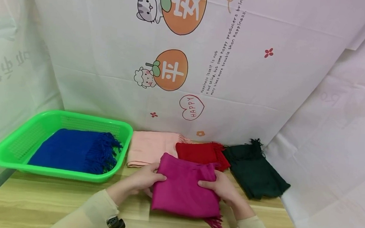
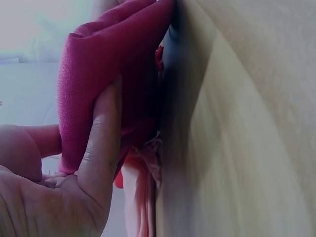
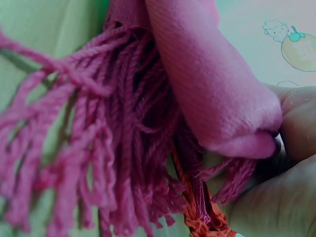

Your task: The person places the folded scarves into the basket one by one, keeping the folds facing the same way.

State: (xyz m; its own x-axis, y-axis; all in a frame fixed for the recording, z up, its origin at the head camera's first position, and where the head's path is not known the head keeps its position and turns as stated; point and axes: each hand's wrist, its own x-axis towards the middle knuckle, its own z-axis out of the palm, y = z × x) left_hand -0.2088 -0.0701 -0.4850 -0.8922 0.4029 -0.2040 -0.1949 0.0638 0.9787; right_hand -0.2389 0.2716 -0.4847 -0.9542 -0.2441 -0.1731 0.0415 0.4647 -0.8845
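Between both hands is a folded magenta scarf [image 1: 186,189], its fringe hanging at the lower right. The left hand [image 1: 147,177] pinches its left edge, thumb on top; in the left wrist view the thumb and fingers [image 2: 101,143] lie on either side of the folded cloth [image 2: 94,89], which is tilted over the wooden table. At the right edge, the right hand [image 1: 221,187] grips with its thumb on the upper face. The right wrist view shows long twisted fringe [image 3: 123,133] hanging beside the rolled fold, with the hand [image 3: 291,182] behind it.
A green basket [image 1: 58,174] at the left holds a folded blue scarf [image 1: 70,150]. Along the back lie a folded pink scarf [image 1: 152,147], a red scarf [image 1: 195,152] and a dark green scarf [image 1: 258,172]. White printed cloth [image 1: 252,80] walls in the wooden table [image 1: 50,203].
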